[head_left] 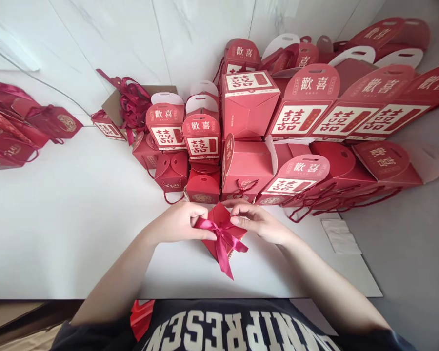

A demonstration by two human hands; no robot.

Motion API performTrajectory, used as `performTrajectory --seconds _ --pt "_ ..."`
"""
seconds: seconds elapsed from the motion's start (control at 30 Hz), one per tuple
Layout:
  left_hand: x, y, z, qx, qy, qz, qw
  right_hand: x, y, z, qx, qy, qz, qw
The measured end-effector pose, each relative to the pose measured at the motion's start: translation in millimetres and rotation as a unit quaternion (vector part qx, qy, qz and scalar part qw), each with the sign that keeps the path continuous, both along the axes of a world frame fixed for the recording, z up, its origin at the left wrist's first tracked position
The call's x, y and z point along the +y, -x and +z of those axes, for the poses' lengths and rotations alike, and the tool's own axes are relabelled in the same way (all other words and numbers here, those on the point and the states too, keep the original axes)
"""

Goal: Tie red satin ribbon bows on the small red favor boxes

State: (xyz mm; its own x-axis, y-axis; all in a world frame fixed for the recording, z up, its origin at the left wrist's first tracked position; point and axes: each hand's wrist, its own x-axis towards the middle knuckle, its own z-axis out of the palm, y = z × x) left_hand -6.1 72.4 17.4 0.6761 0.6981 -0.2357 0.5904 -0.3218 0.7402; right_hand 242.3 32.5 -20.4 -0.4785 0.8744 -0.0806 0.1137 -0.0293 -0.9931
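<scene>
A small red gift box [219, 211] stands on the white table close to me, tied with a magenta satin ribbon [224, 243] in a bow. Two ribbon tails hang over its near side. My left hand [185, 222] is closed, pinching the bow's left loop between thumb and fingers. At the right side of the bow, my right hand [259, 223] has its thumb and forefinger closed at the right loop; its other fingers are curled behind the box. Both hands are level with the box's top, and its lower part is partly covered by the bow.
Stacked red gift boxes [302, 119] with white labels and cord handles fill the table's back and right. An open carton [111, 105] holds loose ribbons [135, 105]. More red boxes [18, 129] lie far left. White tissues [340, 236] lie near the right edge.
</scene>
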Motion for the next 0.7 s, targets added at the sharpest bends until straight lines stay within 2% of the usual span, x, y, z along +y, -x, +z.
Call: performTrajectory --seconds 0.07,0.17,0.43,0.6,0.7 --pt "5.5 3.5 -2.1 -0.03 0.049 -0.012 0.998 6.2 -1.6 0.0 0.012 0.011 0.03 0.999" --pt "11.0 7.4 -6.6 -0.056 0.09 -0.01 0.994 11.9 -4.6 -1.4 0.017 0.017 0.04 0.999" --pt "2.5 3.2 -12.8 -0.062 0.082 0.008 0.995 14.7 -7.3 -11.2 0.028 -0.001 0.05 0.998" --pt "0.2 12.7 -2.9 -0.053 0.075 0.011 0.996 3.2 -12.0 -9.5 0.02 -0.009 0.01 1.0" --pt "-0.9 27.9 8.6 -0.078 0.06 0.06 0.993 -10.6 -18.1 -2.0 -0.074 -0.029 -0.052 0.995"
